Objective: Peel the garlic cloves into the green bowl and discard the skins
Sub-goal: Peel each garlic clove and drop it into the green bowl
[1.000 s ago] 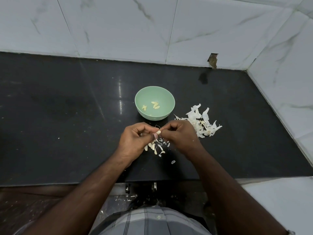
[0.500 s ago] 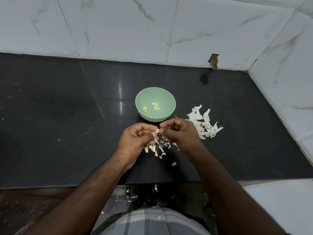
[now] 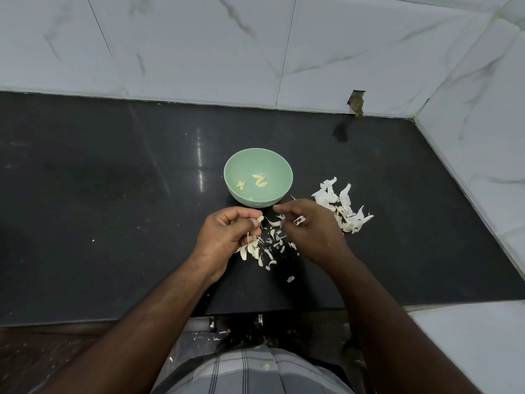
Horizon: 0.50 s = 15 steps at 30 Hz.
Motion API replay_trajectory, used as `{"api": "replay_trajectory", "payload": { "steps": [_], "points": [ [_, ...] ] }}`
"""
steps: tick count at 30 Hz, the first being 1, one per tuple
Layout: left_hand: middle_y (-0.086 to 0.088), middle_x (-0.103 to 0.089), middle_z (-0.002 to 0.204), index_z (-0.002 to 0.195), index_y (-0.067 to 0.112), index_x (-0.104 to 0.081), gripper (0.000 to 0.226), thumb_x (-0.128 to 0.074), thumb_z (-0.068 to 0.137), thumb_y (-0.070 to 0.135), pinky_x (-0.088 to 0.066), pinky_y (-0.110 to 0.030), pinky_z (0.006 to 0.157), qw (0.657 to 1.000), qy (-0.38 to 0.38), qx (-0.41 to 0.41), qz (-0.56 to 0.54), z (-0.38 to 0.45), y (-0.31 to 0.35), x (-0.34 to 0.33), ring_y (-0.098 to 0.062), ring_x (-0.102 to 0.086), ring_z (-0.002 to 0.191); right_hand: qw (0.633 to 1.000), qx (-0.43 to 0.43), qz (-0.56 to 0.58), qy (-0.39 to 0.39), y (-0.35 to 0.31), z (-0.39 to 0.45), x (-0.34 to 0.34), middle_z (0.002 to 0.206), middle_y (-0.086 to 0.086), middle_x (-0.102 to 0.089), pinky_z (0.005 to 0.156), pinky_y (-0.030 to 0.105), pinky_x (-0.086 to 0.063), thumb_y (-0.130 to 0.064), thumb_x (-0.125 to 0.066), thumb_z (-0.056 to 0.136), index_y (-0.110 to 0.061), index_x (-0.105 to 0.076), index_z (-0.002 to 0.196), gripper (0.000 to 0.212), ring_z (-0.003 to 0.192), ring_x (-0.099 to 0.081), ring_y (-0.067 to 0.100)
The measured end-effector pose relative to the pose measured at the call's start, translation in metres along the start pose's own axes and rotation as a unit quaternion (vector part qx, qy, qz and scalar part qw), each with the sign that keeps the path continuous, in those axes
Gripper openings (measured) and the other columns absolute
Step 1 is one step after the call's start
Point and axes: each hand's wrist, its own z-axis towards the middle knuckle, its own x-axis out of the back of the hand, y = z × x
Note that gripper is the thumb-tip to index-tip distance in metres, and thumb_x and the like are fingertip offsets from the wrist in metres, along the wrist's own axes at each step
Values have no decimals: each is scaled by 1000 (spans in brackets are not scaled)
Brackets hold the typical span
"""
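Our hands have parted: left grip [image 3: 227, 231] pinches the clove [image 3: 259, 220], right grip [image 3: 309, 226] pinches a skin scrap [image 3: 299, 220]. Mid-peel, we judge; next, drop the clove into the bowl [image 3: 233, 177] just beyond.

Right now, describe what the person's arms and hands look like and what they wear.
Both forearms are bare, with no sleeves reaching into view. The left hand and right hand wear no gloves, and no rings or watch show on them. At the bottom edge, a grey checked shirt with dark lines covers the torso.
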Motion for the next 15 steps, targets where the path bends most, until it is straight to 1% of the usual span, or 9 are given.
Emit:
{"api": "replay_trajectory", "payload": {
  "steps": [1, 3, 6, 8, 11, 15],
  "points": [
    [-15, -69, 74, 96, 3, -75, 14, -65, 90, -5, -50, -20, 60, 1000, 0, -2, 13, 1, 0, -1, -14, -63, 66, 1000, 7, 14, -21, -5, -1, -2, 91, -17, -69, 82, 20, -50, -12, -71, 83, -24, -76, 108, 28, 86, -64, 1],
    [-14, -68, 72, 95, 2, -75, 13, -66, 88, -6, -49, -19, 58, 999, -1, -11, 41, 2, 1, -2, -11, -62, 62, 999, 16, 5, -52, -12, -2, -6, 85, -18, -70, 73, 15, -49, -19, -73, 83, -25, -77, 104, 23, 76, -63, -3],
    [-10, -71, 72, 94, 5, -75, 14, -70, 86, -6, -52, -21, 61, 998, 4, -25, 55, 4, 1, -2, -14, -66, 66, 1000, 4, -12, -26, -15, 1, -9, 64, -23, -62, 59, 11, -40, -23, -71, 83, -27, -78, 93, 13, 64, -59, -3],
    [-8, -72, 73, 93, 9, -75, 18, -72, 84, -6, -53, -23, 64, 997, 4, -35, 65, 4, 1, -2, -14, -65, 66, 1000, -18, 6, -20, -14, 1, -12, 60, -23, -61, 59, 13, -39, -22, -71, 82, -26, -78, 88, 11, 61, -59, -2],
    [-9, -72, 74, 92, 11, -77, 18, -75, 83, -5, -53, -29, 68, 996, 6, -46, 76, 4, -1, 0, -16, -63, 65, 998, -43, 47, -24, -14, 2, -14, 63, -19, -67, 60, 15, -41, -17, -71, 79, -26, -79, 84, 13, 58, -59, -3],
    [-11, -73, 73, 91, 10, -77, 18, -73, 83, -6, -53, -29, 67, 996, 11, -55, 76, 5, -2, 3, -14, -63, 62, 996, -52, 59, -34, -14, 3, -14, 55, -22, -62, 53, 11, -35, -15, -70, 80, -27, -79, 83, 16, 51, -54, -2]
  ]
}}
